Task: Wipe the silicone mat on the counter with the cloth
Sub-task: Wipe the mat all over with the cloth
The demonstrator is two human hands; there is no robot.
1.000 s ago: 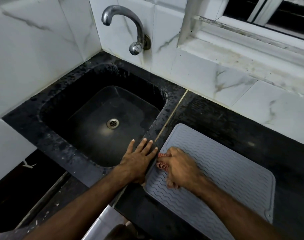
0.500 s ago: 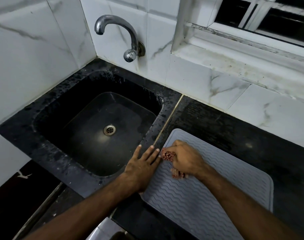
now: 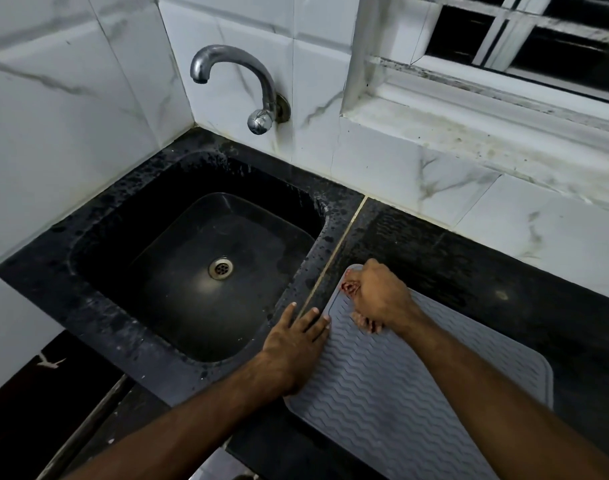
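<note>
Right hand (image 3: 379, 299) fist clenched round small reddish crumpled cloth (image 3: 350, 287), on far corner of grey wavy-ribbed silicone mat (image 3: 400, 393). Left hand (image 3: 296, 348) flat, fingers straight, pressing mat's left edge and black stone counter (image 3: 469, 258).

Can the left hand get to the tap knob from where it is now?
Probably yes, with a long stretch. The left hand lies flat at the mat edge, holding nothing, and only the open sink lies between it and the tap knob.
</note>
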